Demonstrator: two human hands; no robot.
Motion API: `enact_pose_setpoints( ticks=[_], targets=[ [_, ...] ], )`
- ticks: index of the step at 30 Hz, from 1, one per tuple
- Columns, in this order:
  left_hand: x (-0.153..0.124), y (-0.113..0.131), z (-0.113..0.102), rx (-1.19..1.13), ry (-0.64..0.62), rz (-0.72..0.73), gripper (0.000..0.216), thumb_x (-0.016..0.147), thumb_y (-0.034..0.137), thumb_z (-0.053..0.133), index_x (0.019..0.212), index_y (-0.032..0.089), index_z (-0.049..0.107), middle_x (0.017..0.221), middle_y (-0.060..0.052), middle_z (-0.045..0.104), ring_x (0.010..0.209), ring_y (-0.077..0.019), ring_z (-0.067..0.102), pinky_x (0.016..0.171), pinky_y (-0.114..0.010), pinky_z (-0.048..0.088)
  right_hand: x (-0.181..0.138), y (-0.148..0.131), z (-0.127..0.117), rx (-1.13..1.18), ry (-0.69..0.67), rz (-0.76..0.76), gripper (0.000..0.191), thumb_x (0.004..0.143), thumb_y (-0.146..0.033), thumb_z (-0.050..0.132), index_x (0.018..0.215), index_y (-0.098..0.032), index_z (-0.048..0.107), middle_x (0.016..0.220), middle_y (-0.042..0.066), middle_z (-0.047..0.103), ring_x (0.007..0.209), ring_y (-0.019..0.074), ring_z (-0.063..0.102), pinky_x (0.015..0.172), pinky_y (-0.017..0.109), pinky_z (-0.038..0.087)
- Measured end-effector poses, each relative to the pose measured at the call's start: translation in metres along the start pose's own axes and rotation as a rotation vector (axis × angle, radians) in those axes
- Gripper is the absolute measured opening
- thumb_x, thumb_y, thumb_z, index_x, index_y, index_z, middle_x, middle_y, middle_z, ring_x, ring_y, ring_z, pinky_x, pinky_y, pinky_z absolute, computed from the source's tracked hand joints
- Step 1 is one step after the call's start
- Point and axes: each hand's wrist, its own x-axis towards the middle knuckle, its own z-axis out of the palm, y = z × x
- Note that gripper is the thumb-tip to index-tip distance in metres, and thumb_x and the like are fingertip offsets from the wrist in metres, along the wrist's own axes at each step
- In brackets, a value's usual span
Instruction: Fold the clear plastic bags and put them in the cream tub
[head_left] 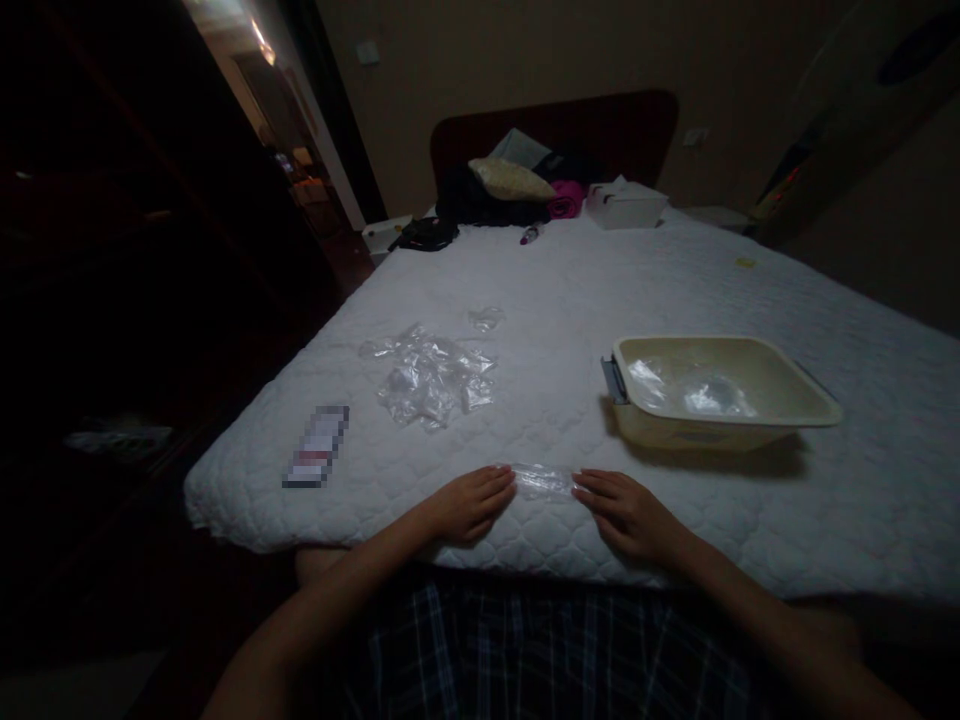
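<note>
A clear plastic bag (544, 479), flattened into a narrow strip, lies on the white quilted bed near its front edge. My left hand (474, 503) has its fingers together on the strip's left end, while my right hand (624, 512) holds the right end the same way. Both thumbs are mostly hidden. Beyond my left hand, a loose heap of crumpled clear plastic bags (433, 378) spreads over the quilt, with one separate piece (486, 319) just behind it. To the right stands a cream plastic bin (694, 435) with a grey side latch; clear plastic lies inside.
A blurred-out rectangular object (318, 447) lies at the bed's left. Toward the headboard (637, 130) are a pillow (510, 180), dark cloth, a magenta roll (566, 199), a white box (626, 204) and a small bottle (531, 234). The room is dim.
</note>
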Motion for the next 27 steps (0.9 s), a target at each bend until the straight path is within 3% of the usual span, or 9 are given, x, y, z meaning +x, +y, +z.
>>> enact_pose_setpoints(
  ticks=[3,6,8,14,17,20,24,27],
  targets=[
    [-0.001,0.000,0.002,-0.005,0.010,0.012,0.048,0.078,0.016,0.041,0.125,0.010,0.037,0.130,-0.019,0.042,0.126,-0.0275,0.031,0.100,-0.045,0.036,0.009,-0.003,-0.004,0.153,0.085,0.209,0.025,0.084,-0.025,0.045,0.101,-0.023,0.063,0.107,0.008,0.062,0.099,0.0201,0.057,0.083,0.038,0.048],
    [-0.002,-0.001,0.003,0.009,0.000,0.018,0.048,0.079,0.018,0.042,0.125,0.010,0.038,0.132,-0.019,0.041,0.127,-0.0286,0.030,0.100,-0.046,0.035,0.033,-0.016,-0.009,0.116,0.271,0.401,0.023,0.086,-0.025,0.042,0.089,-0.019,0.064,0.090,0.008,0.065,0.085,0.0195,0.060,0.076,0.035,0.049],
    [-0.002,-0.002,0.003,0.019,-0.009,0.022,0.048,0.079,0.019,0.042,0.126,0.009,0.038,0.132,-0.019,0.040,0.128,-0.0292,0.028,0.101,-0.046,0.034,0.050,-0.031,-0.007,0.036,0.278,0.398,0.021,0.085,-0.024,0.043,0.092,-0.018,0.062,0.086,0.009,0.063,0.082,0.0200,0.059,0.075,0.035,0.048],
    [-0.002,0.000,0.000,0.041,-0.044,0.014,0.049,0.080,0.020,0.040,0.127,0.010,0.036,0.135,-0.018,0.037,0.130,-0.0287,0.024,0.103,-0.046,0.029,0.065,-0.055,0.034,-0.128,0.033,0.378,0.029,0.085,-0.022,0.043,0.112,-0.016,0.052,0.086,0.010,0.061,0.077,0.0200,0.059,0.068,0.031,0.048],
    [-0.003,0.003,-0.005,0.037,-0.084,-0.002,0.050,0.081,0.021,0.040,0.129,0.010,0.034,0.136,-0.018,0.035,0.130,-0.0285,0.023,0.104,-0.047,0.026,0.055,-0.047,0.049,-0.133,0.059,0.377,0.029,0.085,-0.025,0.044,0.112,-0.017,0.050,0.094,0.011,0.061,0.085,0.0218,0.058,0.074,0.034,0.047],
    [-0.006,0.006,-0.009,-0.008,-0.088,-0.032,0.051,0.081,0.020,0.041,0.131,0.013,0.033,0.136,-0.016,0.035,0.130,-0.0276,0.024,0.104,-0.048,0.024,0.050,-0.041,0.049,-0.062,0.104,0.393,0.030,0.085,-0.030,0.045,0.110,-0.015,0.048,0.101,0.013,0.059,0.091,0.0229,0.056,0.079,0.036,0.046],
    [-0.008,0.012,-0.008,-0.155,-0.007,-0.134,0.047,0.081,0.018,0.042,0.128,0.017,0.038,0.135,-0.014,0.038,0.128,-0.0250,0.029,0.104,-0.049,0.024,0.055,-0.041,0.039,-0.002,0.049,0.377,0.022,0.085,-0.030,0.045,0.101,-0.016,0.050,0.093,0.009,0.059,0.084,0.0205,0.056,0.076,0.034,0.046],
    [-0.004,0.012,-0.003,-0.330,0.197,-0.310,0.035,0.083,0.021,0.044,0.118,0.019,0.047,0.125,-0.011,0.049,0.118,-0.0210,0.043,0.100,-0.044,0.034,0.061,-0.041,0.034,-0.011,0.004,0.342,0.017,0.086,-0.028,0.045,0.097,-0.018,0.052,0.088,0.007,0.058,0.081,0.0192,0.054,0.073,0.033,0.044]
  ],
)
